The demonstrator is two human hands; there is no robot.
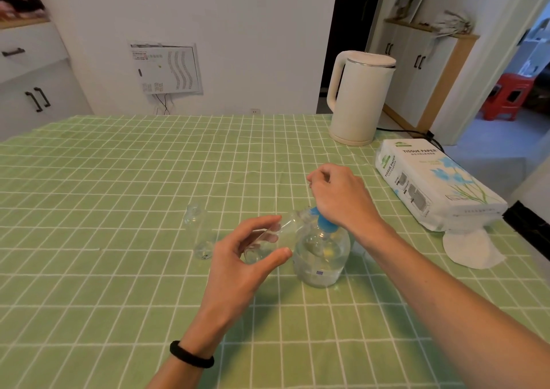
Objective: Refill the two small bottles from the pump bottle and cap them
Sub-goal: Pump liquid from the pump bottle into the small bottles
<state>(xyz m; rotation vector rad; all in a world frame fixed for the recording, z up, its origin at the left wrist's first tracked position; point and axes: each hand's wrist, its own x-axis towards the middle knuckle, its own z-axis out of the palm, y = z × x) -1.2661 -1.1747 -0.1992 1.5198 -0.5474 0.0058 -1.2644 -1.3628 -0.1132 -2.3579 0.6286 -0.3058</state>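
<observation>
Mid-fill, your left hand (247,251) gripped the tilted small bottle (282,229) while your loosely curled right hand (339,198) pressed the pump bottle (323,257); the next pump probably needed its mouth kept under the spout.

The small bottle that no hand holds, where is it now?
In the head view, the small bottle stands upright on the tablecloth, just left of the left hand.

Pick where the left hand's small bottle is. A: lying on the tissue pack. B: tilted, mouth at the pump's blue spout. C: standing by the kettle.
B: the left hand holds the small bottle tilted, its mouth at the blue spout of the pump bottle, under the right hand.
</observation>
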